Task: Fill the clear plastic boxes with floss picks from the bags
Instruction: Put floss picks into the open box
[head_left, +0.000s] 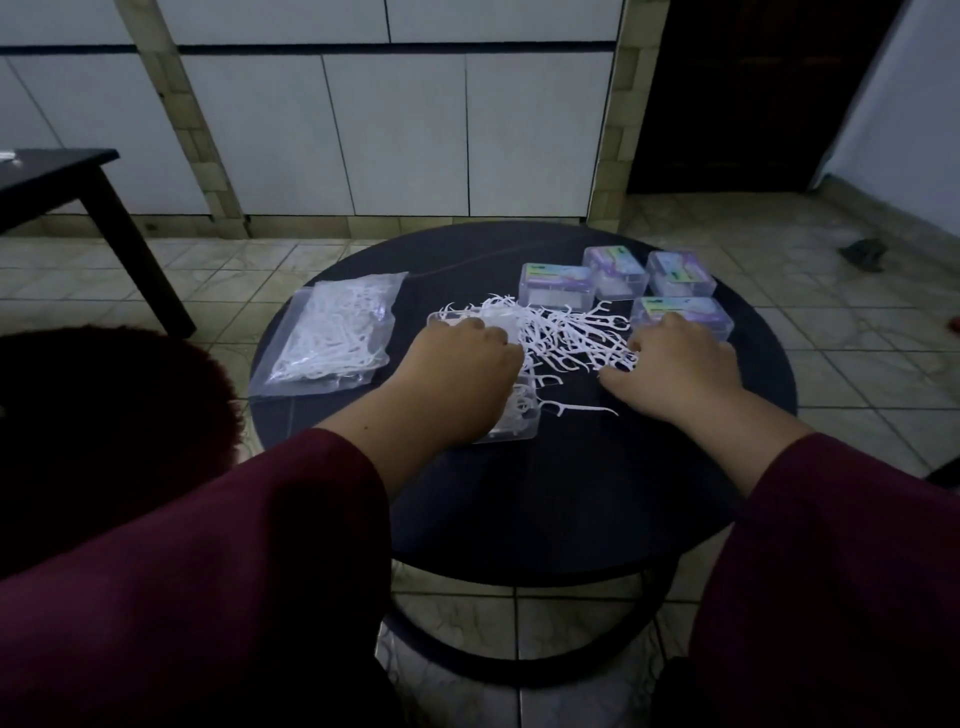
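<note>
On the round table: a round dark table (545, 509) carried everything within reach of both arms, which looked like a deliberate working layout.
Loose picks: a heap of white floss picks (566, 338) lay spilled in the middle, between the two hands, probably tipped out so they could be gathered by the handful.
Open box: a clear box (511, 423) sat just below the heap, partly under the left wrist, with a few picks in it or across its rim; it seemed placed there so picks could be swept straight in.
Full bag: a sealed-looking bag (332, 338) of picks lay well to the left, apart from the heap, apparently held in reserve.
Closed boxes: four boxes with coloured labels (618, 288) stood grouped at the far right, just beyond the heap; whether they were filled could not be told.
Left hand: the left hand (462, 358) rested knuckles-up on the left edge of the heap, fingers curled down; whether they gripped picks or only pressed on them could not be told.
Right hand: the right hand (675, 358) lay at the right edge, fingers bent into the picks, likely raking them inward; a true grasp was not visible.
Other furniture: another dark table (62, 176) stood on the tiled floor at far left.
</note>
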